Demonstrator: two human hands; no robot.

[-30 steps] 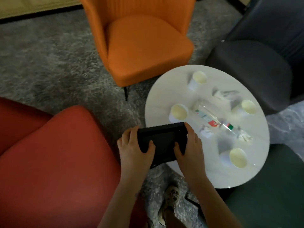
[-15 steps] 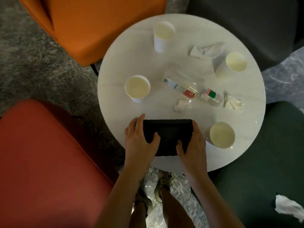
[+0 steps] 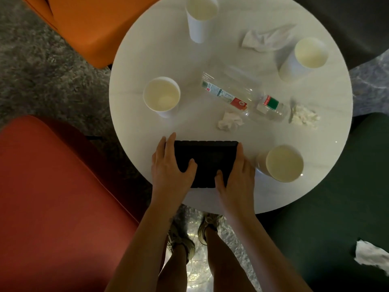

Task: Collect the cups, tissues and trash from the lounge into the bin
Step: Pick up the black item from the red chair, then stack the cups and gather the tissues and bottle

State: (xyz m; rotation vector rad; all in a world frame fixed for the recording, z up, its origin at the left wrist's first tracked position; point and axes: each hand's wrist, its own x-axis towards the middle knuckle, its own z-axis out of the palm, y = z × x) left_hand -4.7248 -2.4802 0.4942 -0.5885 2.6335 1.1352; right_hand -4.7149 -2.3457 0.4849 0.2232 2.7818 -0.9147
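A round white table (image 3: pixel 147 51) carries several white paper cups: one at the left (image 3: pixel 161 96), one at the back (image 3: pixel 201 16), one at the right back (image 3: pixel 305 56) and one near my right hand (image 3: pixel 283 163). A clear plastic bottle (image 3: pixel 242 95) lies on its side in the middle. Crumpled tissues lie by the bottle (image 3: pixel 229 120), at the right (image 3: pixel 304 115) and at the back (image 3: pixel 266 39). My left hand (image 3: pixel 170 167) and my right hand (image 3: pixel 237 175) grip a black tablet (image 3: pixel 207 159) at the table's near edge.
An orange chair (image 3: pixel 94 28) stands at the back left, a red chair (image 3: pixel 59 203) at the left, a dark grey chair (image 3: pixel 357 24) at the back right. A dark green chair (image 3: pixel 336 207) at the right bears a tissue (image 3: pixel 371 257). No bin is in view.
The view has moved forward over the table. Both hands have carried the black tablet from the table's left edge to the near edge of the tabletop.
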